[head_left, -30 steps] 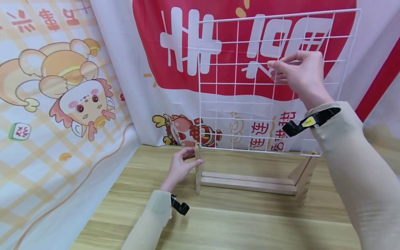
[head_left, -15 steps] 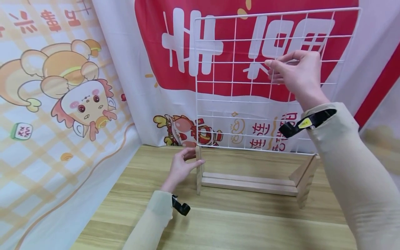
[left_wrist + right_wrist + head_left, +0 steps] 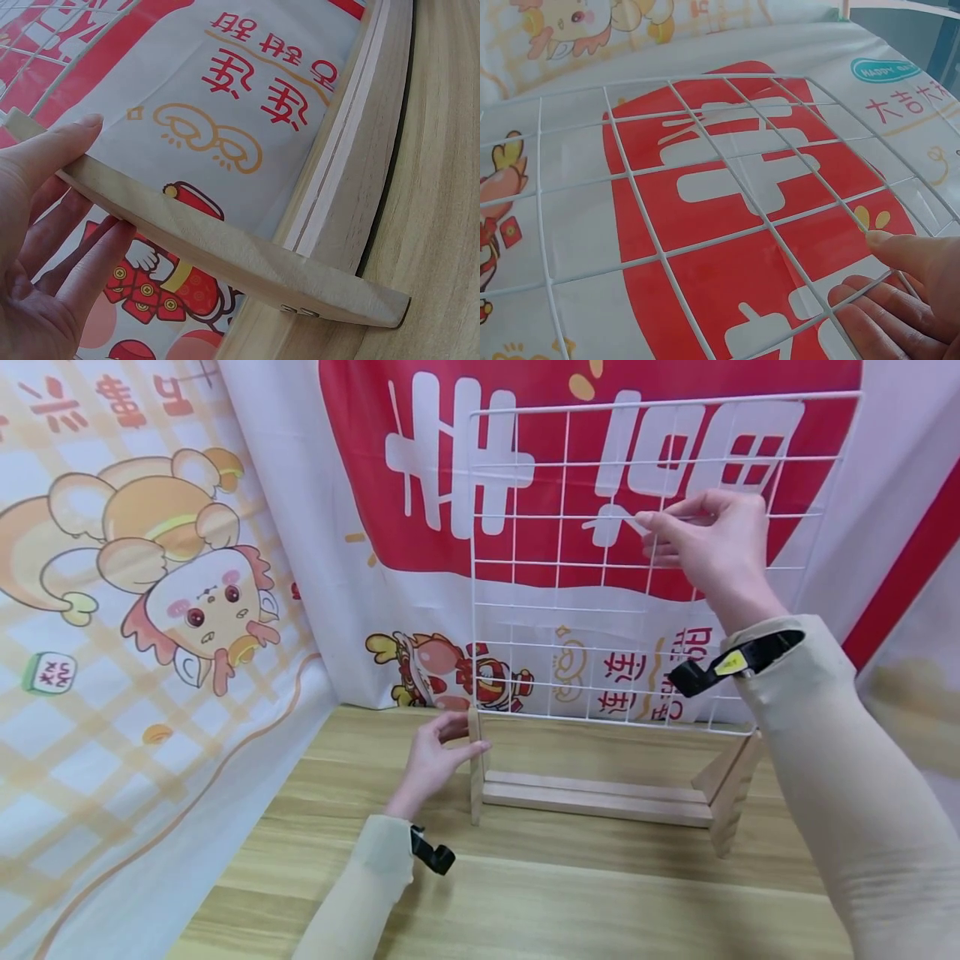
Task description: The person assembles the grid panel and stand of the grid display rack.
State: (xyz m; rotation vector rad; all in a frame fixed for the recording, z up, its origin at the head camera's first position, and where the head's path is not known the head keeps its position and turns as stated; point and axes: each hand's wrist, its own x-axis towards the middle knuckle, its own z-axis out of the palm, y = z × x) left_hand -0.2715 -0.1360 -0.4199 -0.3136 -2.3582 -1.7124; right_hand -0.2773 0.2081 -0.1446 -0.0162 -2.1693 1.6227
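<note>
The white wire grid (image 3: 560, 515) has shifted slightly left above the wooden stand (image 3: 600, 807) since a second ago. The left hand (image 3: 431, 756) pinches the stand's smooth, flat left upright (image 3: 476, 789); the square-meshed grid, probably light and stiff, takes hold best by its wires, where the right hand (image 3: 720, 539) pinches it.
</note>
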